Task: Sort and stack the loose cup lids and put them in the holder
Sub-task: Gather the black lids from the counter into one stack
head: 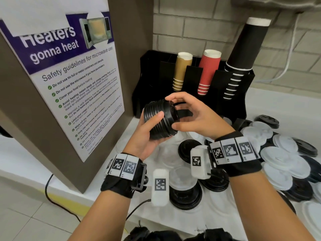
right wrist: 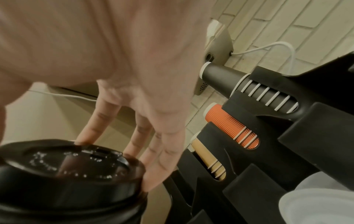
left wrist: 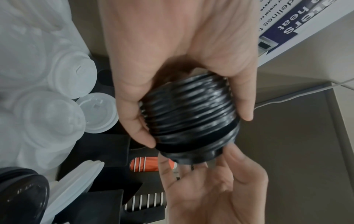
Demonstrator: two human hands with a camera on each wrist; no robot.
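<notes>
A stack of black lids (head: 159,119) is held on its side in mid-air, just in front of the black holder (head: 191,87) at the far side of the white table (head: 260,98). The left hand (head: 147,134) cradles it from below, palm under the ribbed rims, thumb over the near side and fingers curled round the far side: a grip grasping the stack. The right hand (head: 192,115) has its fingertips (right wrist: 151,183) spread around the top lid's rim, thumb below and fingers above, lightly curled round that end as if squaring it up.

The lids look like thin moulded plastic: very light, springy, and glossy enough to slip. Nested, they form a fairly stiff column, but one that can fan apart or shed its end lid if squeezed on one side only. The safest hold is likely across both ends, or around the rims with even pressure, keeping the stack pressed along its axis.

To the right and nearer, loose white lids (head: 278,164) and loose black lids (head: 185,193) lie jumbled on the table, still unsorted. The holder carries tan cups (head: 182,72), red cups (head: 208,72) and black cups (head: 243,56) in its slots; which slot is meant for lids cannot be told from here.
</notes>
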